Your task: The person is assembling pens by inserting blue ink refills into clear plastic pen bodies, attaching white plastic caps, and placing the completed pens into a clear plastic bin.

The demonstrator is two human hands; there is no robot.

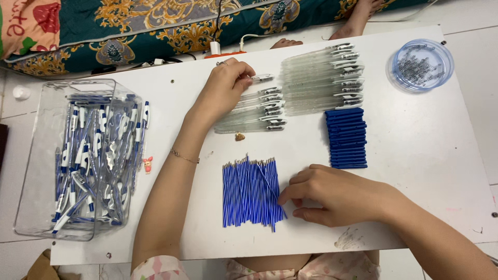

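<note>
clear bin (31, 171): 1 | round dish (420, 65): 1 | hands: 2

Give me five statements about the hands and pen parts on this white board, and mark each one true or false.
1. The left hand rests at the row of clear pen barrels. True.
2. The right hand touches the row of blue refills. True.
3. The round blue tub holds blue caps. False: it holds small metal springs; the blue caps lie stacked on the board.
4. The clear plastic bin is empty. False: it is full of assembled blue and white pens.
5. The left wrist wears a thin bracelet. True.
</note>
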